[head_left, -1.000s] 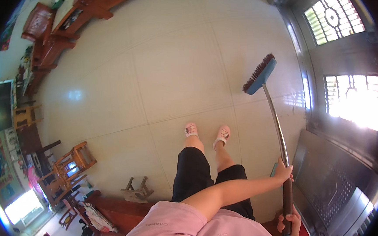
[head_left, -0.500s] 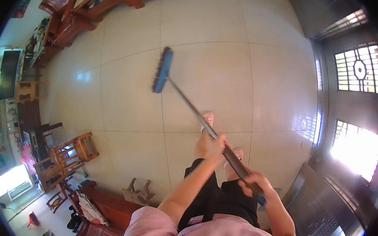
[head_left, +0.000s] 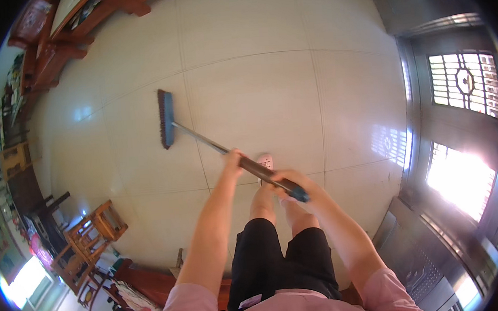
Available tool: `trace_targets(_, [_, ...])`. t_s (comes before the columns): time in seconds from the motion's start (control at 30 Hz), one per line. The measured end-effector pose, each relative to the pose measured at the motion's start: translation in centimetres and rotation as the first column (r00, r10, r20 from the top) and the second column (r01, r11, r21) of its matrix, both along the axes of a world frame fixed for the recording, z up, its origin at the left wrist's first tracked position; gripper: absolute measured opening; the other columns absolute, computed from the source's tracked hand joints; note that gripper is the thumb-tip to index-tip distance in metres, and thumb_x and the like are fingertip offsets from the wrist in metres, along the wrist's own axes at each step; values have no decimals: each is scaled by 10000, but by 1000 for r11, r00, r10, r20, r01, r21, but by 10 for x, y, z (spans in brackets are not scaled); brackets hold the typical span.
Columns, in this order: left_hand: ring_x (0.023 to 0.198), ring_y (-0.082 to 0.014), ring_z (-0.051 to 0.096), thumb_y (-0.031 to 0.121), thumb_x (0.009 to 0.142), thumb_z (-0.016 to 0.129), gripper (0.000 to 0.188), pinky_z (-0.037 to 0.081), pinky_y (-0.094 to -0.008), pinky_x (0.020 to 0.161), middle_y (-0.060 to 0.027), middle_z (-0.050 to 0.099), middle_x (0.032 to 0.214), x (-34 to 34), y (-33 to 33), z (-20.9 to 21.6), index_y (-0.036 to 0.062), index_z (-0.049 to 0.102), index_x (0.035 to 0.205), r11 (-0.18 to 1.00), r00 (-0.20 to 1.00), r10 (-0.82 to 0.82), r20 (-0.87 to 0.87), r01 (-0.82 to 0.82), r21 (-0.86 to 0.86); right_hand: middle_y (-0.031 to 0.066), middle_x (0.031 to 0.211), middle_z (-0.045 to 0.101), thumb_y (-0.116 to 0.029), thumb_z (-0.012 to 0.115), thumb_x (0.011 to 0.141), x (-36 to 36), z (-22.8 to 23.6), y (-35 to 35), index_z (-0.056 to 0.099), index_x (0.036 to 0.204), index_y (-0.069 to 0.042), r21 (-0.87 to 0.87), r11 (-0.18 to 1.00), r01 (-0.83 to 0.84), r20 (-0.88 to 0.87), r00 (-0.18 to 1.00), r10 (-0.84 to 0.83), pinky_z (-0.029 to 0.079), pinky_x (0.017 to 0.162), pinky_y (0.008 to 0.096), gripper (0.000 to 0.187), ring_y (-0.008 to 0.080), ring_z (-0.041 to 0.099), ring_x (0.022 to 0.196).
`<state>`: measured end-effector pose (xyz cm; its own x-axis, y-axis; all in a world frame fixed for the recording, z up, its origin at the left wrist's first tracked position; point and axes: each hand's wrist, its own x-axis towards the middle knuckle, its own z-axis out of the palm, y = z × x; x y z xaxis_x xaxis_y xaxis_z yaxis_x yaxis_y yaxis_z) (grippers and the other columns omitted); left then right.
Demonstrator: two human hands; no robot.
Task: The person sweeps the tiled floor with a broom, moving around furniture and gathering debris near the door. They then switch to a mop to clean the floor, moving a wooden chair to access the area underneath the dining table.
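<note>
A long-handled broom slants across the floor in front of me, its blue head with dark bristles down on the pale tiles to the left. My left hand is closed around the handle about midway along it. Nearer the dark blue end of the handle, my right hand wraps round the grip. Both arms reach forward, the left one nearly straight. A pink clog on my foot shows just beyond the handle; my other foot is hidden behind my right hand and the broom.
Wooden chairs stand at the left, with a reddish wooden bench below them. Carved wooden furniture lines the far left. Along the right runs a metal door with bright grille windows. Light-coloured tiles cover the floor.
The broom head has swept left and a little nearer to me. Both hands have moved left and forward with the handle, still gripping it. The view has shifted slightly.
</note>
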<state>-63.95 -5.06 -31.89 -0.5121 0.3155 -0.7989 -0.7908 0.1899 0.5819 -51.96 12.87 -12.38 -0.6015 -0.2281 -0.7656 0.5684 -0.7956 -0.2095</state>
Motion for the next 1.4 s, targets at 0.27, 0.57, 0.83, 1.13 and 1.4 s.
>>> trace_targets(0.27, [513, -225, 527, 136, 744, 403, 175, 469, -333, 548, -109, 495, 612, 244, 178, 85, -23, 437, 807, 953, 839, -174, 516, 275, -126, 92, 706, 472, -122, 503, 733, 238, 90, 62, 303, 1206, -84, -180, 834, 522, 410, 810, -419, 370, 356, 210, 514, 110, 439, 451])
trace_targets(0.57, [541, -220, 534, 1, 716, 465, 415, 525, -405, 471, -161, 443, 728, 400, 268, 193, -3, 162, 999, 807, 522, -545, 657, 540, 240, 86, 682, 466, -98, 450, 738, 357, 200, 53, 349, 1147, -108, 145, 561, 815, 451, 451, -770, 359, 345, 214, 421, 109, 426, 432])
trace_targets(0.83, [446, -200, 514, 46, 716, 523, 385, 484, -369, 389, -119, 460, 630, 388, 263, 249, 17, 235, 970, 811, 558, -585, 589, 409, 418, 92, 629, 493, -71, 487, 635, 313, 249, 24, 401, 1104, -85, 463, 643, 610, 267, 596, -758, 342, 306, 214, 478, 130, 448, 389])
trace_targets(1.13, [428, -168, 496, 45, 748, 502, 543, 479, -327, 397, -95, 440, 654, 173, 215, 247, 61, 128, 1141, 937, 877, -311, 367, 220, 270, 117, 626, 475, -98, 488, 632, 178, 215, 20, 389, 1118, -121, 143, 822, 551, 298, 768, -567, 366, 323, 283, 497, 172, 445, 386])
trace_targets(1.4, [423, -169, 477, 44, 704, 522, 407, 461, -315, 388, -77, 441, 595, -103, 139, 176, 82, 266, 1018, 941, 912, 331, 241, -338, -13, 124, 620, 477, -65, 478, 622, -98, 123, 52, 287, 1267, -116, -140, 990, 30, 187, 982, -3, 390, 391, 276, 675, 184, 463, 412])
